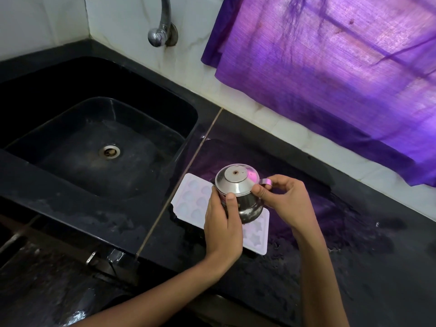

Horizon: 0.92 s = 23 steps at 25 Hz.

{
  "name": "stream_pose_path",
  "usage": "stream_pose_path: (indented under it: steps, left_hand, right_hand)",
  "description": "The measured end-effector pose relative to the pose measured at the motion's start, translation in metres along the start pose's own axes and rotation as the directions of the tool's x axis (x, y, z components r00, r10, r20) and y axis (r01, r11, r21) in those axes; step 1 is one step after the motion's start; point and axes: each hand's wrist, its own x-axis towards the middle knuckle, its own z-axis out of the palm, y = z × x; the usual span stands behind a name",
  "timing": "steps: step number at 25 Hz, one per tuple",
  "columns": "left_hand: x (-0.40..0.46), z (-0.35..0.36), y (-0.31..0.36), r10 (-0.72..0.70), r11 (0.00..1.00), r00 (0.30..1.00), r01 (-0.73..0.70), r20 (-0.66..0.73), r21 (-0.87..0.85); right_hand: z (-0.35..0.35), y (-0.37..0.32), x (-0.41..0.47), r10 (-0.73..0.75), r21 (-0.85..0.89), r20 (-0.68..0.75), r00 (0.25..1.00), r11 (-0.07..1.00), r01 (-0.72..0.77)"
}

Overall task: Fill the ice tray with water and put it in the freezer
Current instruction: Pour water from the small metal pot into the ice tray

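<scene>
A white ice tray with shaped moulds lies flat on the black counter, just right of the sink. Above its middle I hold a small steel kettle with its domed lid on. My left hand wraps around the kettle's body from the near side. My right hand pinches the lid's rim by the kettle's handle. The tray's centre is hidden under the kettle and my hands. Whether there is water in the moulds I cannot tell.
A deep black sink with a metal drain lies to the left, under a chrome wall tap. A purple curtain hangs over the white tiled wall behind the counter. The counter surface looks wet in patches.
</scene>
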Motion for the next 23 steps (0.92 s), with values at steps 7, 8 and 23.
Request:
stream_pose_path:
  steps: [7, 8, 23]
  left_hand:
    - [0.024, -0.005, 0.007, -0.130, 0.991, 0.991, 0.130, 0.028, -0.031]
    - [0.026, -0.005, 0.007, -0.148, 0.988, 0.988, 0.150, 0.031, -0.043]
    - [0.035, -0.003, 0.008, -0.254, 0.966, 0.967, 0.255, 0.020, -0.051]
  right_hand:
    - [0.012, -0.008, 0.029, 0.015, -0.160, -0.007, 1.000, 0.987, -0.016]
    - [0.014, -0.009, 0.032, 0.017, -0.187, -0.009, 1.000, 0.982, -0.018]
    - [0.021, -0.019, 0.045, 0.029, -0.360, 0.021, 0.999, 0.933, -0.020]
